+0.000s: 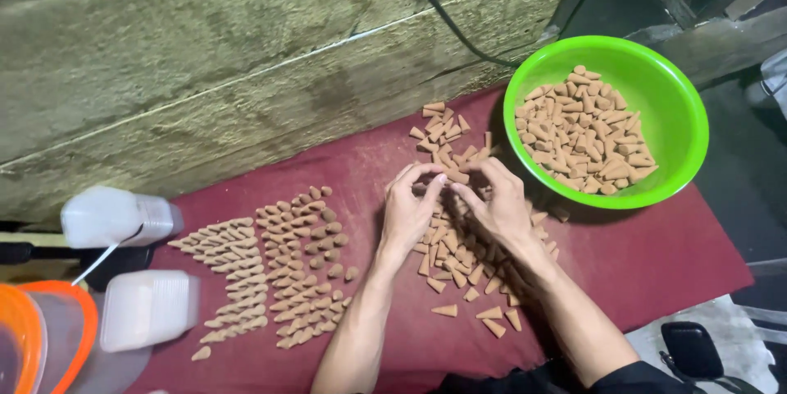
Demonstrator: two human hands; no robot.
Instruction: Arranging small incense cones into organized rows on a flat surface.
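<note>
Fingertips of both hands meet above a loose pile of cones (459,259) on the dark red cloth (656,267). Left hand (407,212): fingers curled in, thumb and forefinger pinched near the tips; a cone seems to sit between them, though it is too small to be sure. Right hand (498,205): fingers bent and drawn together toward the left fingertips, one tan cone (457,176) showing just above them (whether it is gripped or merely touched, I cannot tell). Pile spreads under and around both palms, cones lying at all angles, with more scattered toward the wall (205,58). Green bowl (684,119) stands just beyond the right hand at the cloth's far corner, partly filled with the same cones. On the left half of the cloth, cones are laid out in neat rows (266,267), well apart from the hands. Beyond the rows, at the cloth's left edge, lie two stacks of clear plastic lids (147,308) and an orange-rimmed container (45,332).
</note>
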